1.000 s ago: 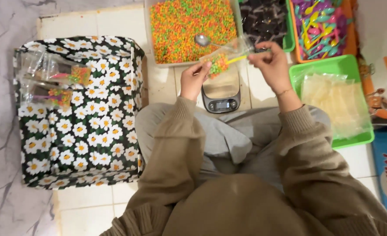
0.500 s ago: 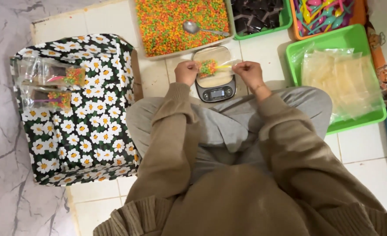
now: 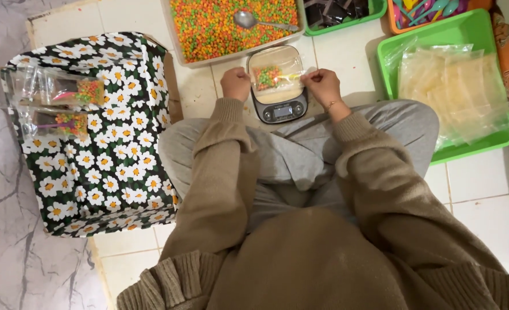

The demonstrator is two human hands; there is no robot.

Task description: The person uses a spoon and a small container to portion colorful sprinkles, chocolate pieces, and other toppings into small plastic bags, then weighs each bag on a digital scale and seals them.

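White floor tiles (image 3: 484, 183) carry everything, with grey marbled flooring along the left edge. Between the seated person's knees stands a small kitchen scale (image 3: 278, 95) with a pale pan. On that pan lies a clear plastic bag (image 3: 277, 76) holding a clump of orange and green pellets. The left hand (image 3: 235, 84) pinches the bag's left edge, fingers closed on the plastic; the right hand (image 3: 321, 84) grips its right edge the same way. Just beyond the scale sits a beige tray of orange-green pellets (image 3: 177, 34) with a metal spoon (image 3: 248, 20) lying in it. To the right, a green tray (image 3: 478, 28) holds a stack of empty clear bags (image 3: 455, 86). At left, a daisy-printed box (image 3: 111, 149) holds two filled clear packets (image 3: 65, 103) in its upper corner.
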